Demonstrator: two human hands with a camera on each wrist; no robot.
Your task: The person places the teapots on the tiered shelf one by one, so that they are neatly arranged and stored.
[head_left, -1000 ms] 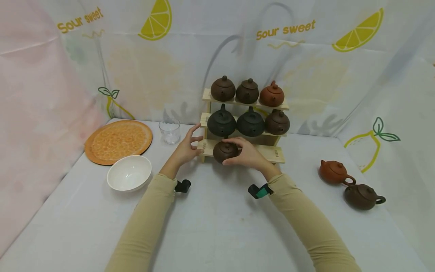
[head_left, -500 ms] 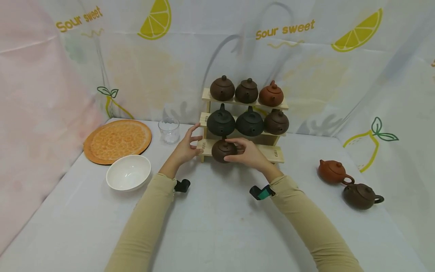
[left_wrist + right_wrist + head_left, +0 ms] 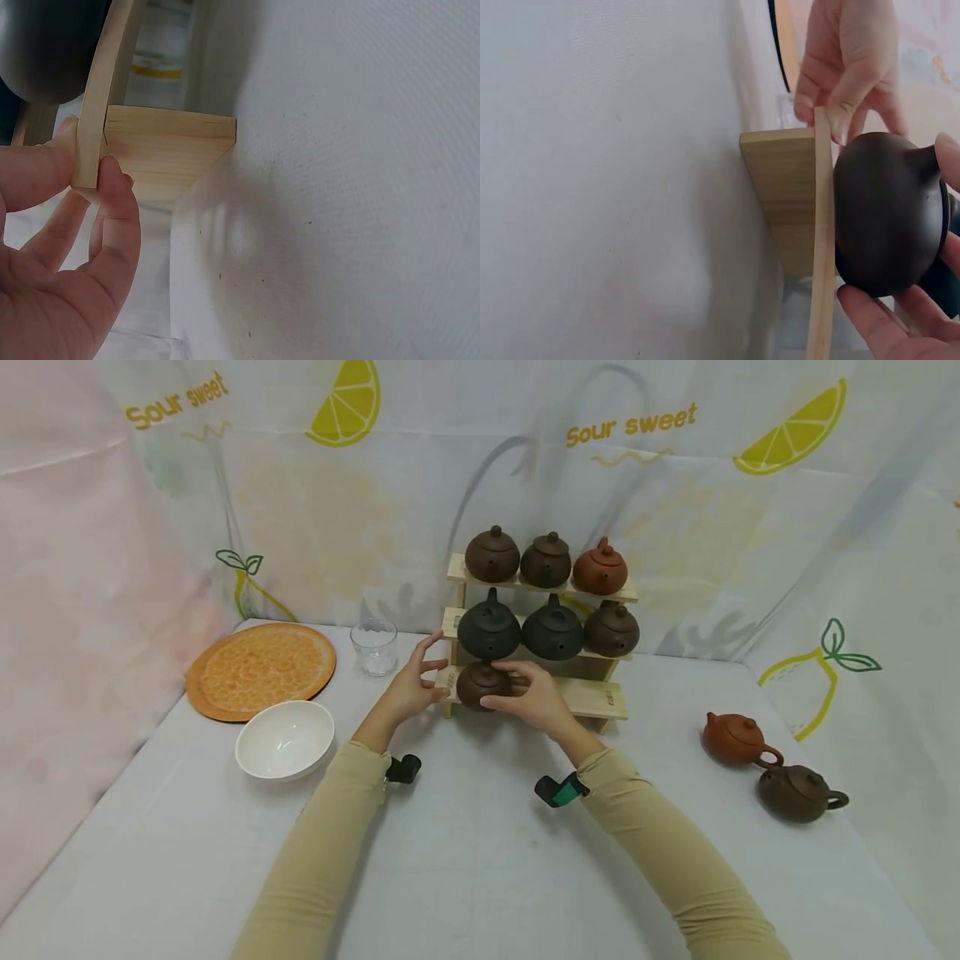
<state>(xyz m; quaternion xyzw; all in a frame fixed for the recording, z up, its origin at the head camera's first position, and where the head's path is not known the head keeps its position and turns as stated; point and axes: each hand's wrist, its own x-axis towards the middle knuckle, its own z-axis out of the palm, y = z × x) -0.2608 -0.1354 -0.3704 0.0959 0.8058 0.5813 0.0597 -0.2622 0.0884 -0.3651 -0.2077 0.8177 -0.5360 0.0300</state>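
A dark brown teapot point(image 3: 477, 690) is at the left end of the lowest tier of a stepped wooden display stand point(image 3: 588, 697). My right hand point(image 3: 542, 702) grips it from the right, thumb in front and fingers behind. In the right wrist view the teapot's round belly point(image 3: 885, 217) is against the board, its spout pointing toward the fingers. My left hand point(image 3: 408, 692) pinches the left end of that lowest board; in the left wrist view, thumb and fingers are on opposite faces of the board end point(image 3: 91, 142).
Above are two tiers of teapots, including a black one point(image 3: 489, 628) and a reddish one point(image 3: 600, 568). At left are a white bowl point(image 3: 285, 742), a round orange mat point(image 3: 258, 672) and a clear glass point(image 3: 375, 648). A reddish teapot point(image 3: 735, 739) and a brown one point(image 3: 797, 793) stand at right.
My right hand has slid the brown teapot leftward along the lowest tier and slightly back. The left hand has stayed at the board's end.
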